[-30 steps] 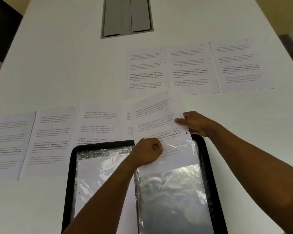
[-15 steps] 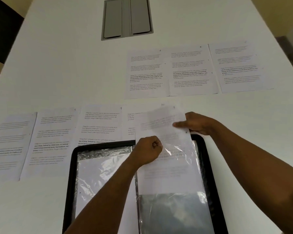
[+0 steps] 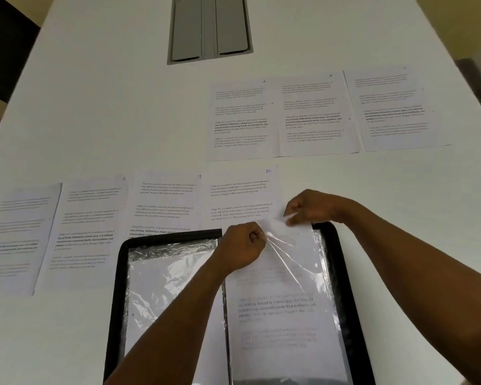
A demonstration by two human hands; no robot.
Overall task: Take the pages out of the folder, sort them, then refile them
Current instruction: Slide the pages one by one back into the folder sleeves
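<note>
Sliding into the clear sleeve (image 3: pixel 286 273) on the right half of the open black folder (image 3: pixel 342 273): a printed page (image 3: pixel 278 309), nearly all the way down, only its top edge poking above the sleeve mouth. Pinched at that top edge by the right hand (image 3: pixel 311 208), thumb and fingertips closed narrow on the paper, apparently to steer it straight down. Gripped at the sleeve's upper left corner by the left hand (image 3: pixel 243 244), fist curled tight on the plastic, pulling it taut so that creases fan out from the knuckles; most likely done to keep the mouth open and stop the film from bunching. On the folder's left half, another sleeve (image 3: pixel 167 279) with a white sheet inside, crinkled and glaring. Folder lying flat at the near edge of the white table (image 3: pixel 95 107), overlapping the bottoms of the nearest loose pages. Beyond it, a near row of pages (image 3: pixel 89 226) laid side by side, and a far row of three (image 3: pixel 314 115) to the right, spread out presumably so the handwritten corner numbers can be compared. Legible numbers: 10 on the page just behind the hands, 7 to its left, 4 and 5 in the far row. Printed text mostly too small to read; bold lines seem to include "way of living. Defined by a slower pace". Farther back, a grey hatch (image 3: pixel 210 27) set flush in the tabletop.
</note>
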